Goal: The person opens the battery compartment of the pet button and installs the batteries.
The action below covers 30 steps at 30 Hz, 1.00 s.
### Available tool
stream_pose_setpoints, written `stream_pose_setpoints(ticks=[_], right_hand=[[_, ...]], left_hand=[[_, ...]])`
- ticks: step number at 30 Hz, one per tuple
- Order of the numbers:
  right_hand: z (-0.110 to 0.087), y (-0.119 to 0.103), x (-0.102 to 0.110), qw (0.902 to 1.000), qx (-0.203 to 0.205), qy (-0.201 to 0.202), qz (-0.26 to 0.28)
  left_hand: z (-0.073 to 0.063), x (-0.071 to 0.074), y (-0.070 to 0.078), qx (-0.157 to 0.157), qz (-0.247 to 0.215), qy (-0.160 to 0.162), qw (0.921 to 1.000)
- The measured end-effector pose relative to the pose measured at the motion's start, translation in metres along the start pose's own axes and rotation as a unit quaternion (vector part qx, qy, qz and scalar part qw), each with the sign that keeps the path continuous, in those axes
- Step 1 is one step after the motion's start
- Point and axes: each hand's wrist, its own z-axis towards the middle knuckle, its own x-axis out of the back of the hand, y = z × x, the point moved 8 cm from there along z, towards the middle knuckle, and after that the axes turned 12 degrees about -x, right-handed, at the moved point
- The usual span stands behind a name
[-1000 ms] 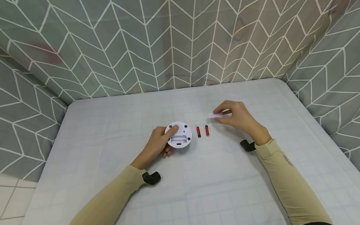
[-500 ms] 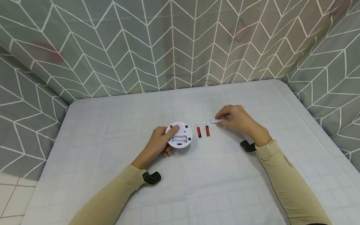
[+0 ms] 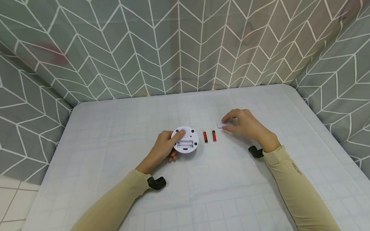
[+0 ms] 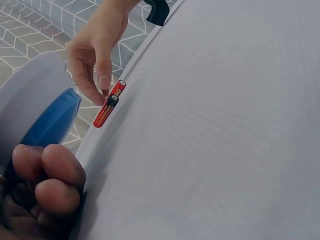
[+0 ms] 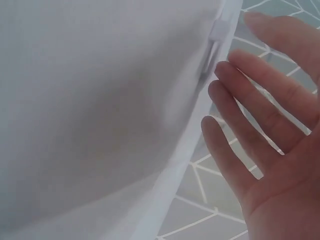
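My left hand (image 3: 163, 147) grips a round white device (image 3: 191, 135), thumb across its small holes and fingers underneath. Its uncovered battery compartment faces up and shows no batteries inside. In the left wrist view the device's other side has a blue part (image 4: 55, 120). Two red and black batteries (image 3: 214, 136) lie side by side just right of the device. Beyond them a small white battery cover (image 3: 219, 125) lies on the table. My right hand (image 3: 247, 125) is around it with thumb and fingers spread; in the right wrist view the fingers are apart from the cover (image 5: 218, 31).
A white cloth with a faint grid covers the table (image 3: 189, 199). Grey curtains (image 3: 168, 43) with white zigzag lines hang at the back and both sides. Each wrist wears a black camera mount (image 3: 156, 183).
My right hand has lowered the battery cover to the table, slightly nearer me, and loosened its fingers from it. My left hand keeps its grip on the device. The batteries stay put.
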Motion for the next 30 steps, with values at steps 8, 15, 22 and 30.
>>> stream_pose_setpoints(ticks=[8,15,22,30], right_hand=[[-0.002,-0.025,-0.007,0.999,0.041,-0.011,0.012],[-0.005,-0.038,-0.024,0.9984,0.027,-0.05,-0.001],[-0.008,-0.046,-0.029,0.9971,0.051,-0.04,-0.039],[-0.01,-0.05,-0.032,0.9959,0.067,-0.039,-0.045]], left_hand=[[-0.002,0.001,0.003,-0.004,0.009,0.001,0.9999],[-0.002,-0.001,0.002,-0.004,0.021,-0.003,0.9998],[-0.002,-0.002,0.001,-0.006,0.021,-0.002,0.9998],[-0.003,0.0,0.001,-0.008,0.018,0.002,0.9998]])
